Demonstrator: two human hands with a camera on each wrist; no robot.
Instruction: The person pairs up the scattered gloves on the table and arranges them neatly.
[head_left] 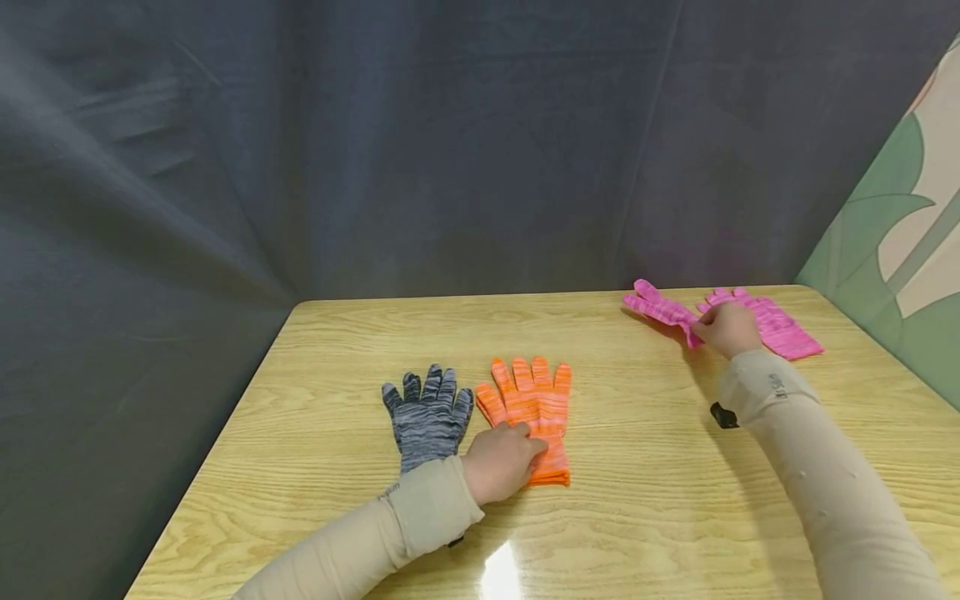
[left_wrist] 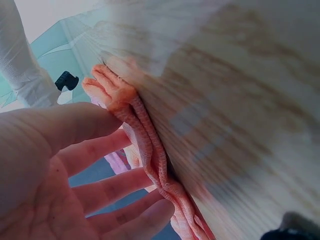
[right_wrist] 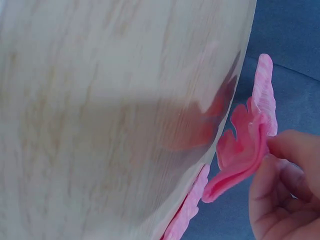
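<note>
Between thumb and fingers, my right hand (head_left: 729, 329) pinches a pink knit glove (head_left: 663, 310) by its cuff. In the right wrist view this pink glove (right_wrist: 245, 142) hangs above the tabletop, its fingers pointing away. A second pink glove (head_left: 786, 327) lies flat just to the right of that hand. My left hand (head_left: 501, 462) rests on the lower left part of an orange knit glove (head_left: 534, 400), fingers loosely extended. The left wrist view shows the thumb and fingertips touching the orange glove (left_wrist: 150, 145). A grey-and-black knit glove (head_left: 427, 421) lies left of it, partly behind my left forearm.
All the gloves are on a light wood table (head_left: 630, 517). A dark curtain (head_left: 465, 150) hangs along its far edge and left side. At the right stands a panel with green leaf shapes (head_left: 900, 225).
</note>
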